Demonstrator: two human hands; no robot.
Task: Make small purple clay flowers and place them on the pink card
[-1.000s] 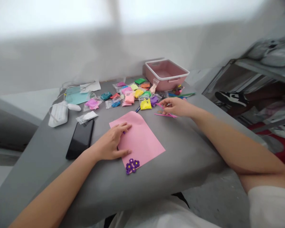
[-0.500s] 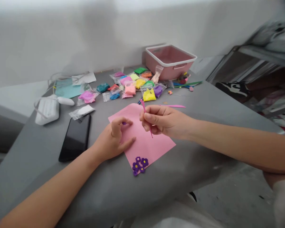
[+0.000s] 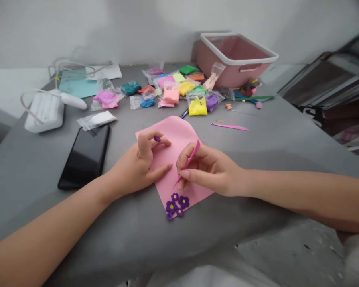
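Observation:
My left hand (image 3: 139,161) rests on the left side of a pink paper sheet (image 3: 179,131), thumb stretched out. A small piece of purple clay (image 3: 157,139) shows between its bent index finger and the finger below. My right hand (image 3: 208,167) pinches a thin pink modelling tool (image 3: 193,154) between thumb and fingers, over the sheet's right part. The tool's narrow tip points down and left, just above several purple clay flowers (image 3: 177,206) clustered at the sheet's near corner. Some of these flowers have yellow centres. I cannot tell whether the tip touches the sheet.
Several bags of coloured clay (image 3: 170,95) lie along the back, before a pink basket (image 3: 239,59) with a white rim. Another pink tool (image 3: 229,126) lies at the right. A black phone (image 3: 84,157) and a white power strip (image 3: 44,111) with cables are at the left.
My right hand has lowered toward the flowers and turned the tool, so its narrow tip now points down and left. My left hand stays on the sheet. The view has shifted.

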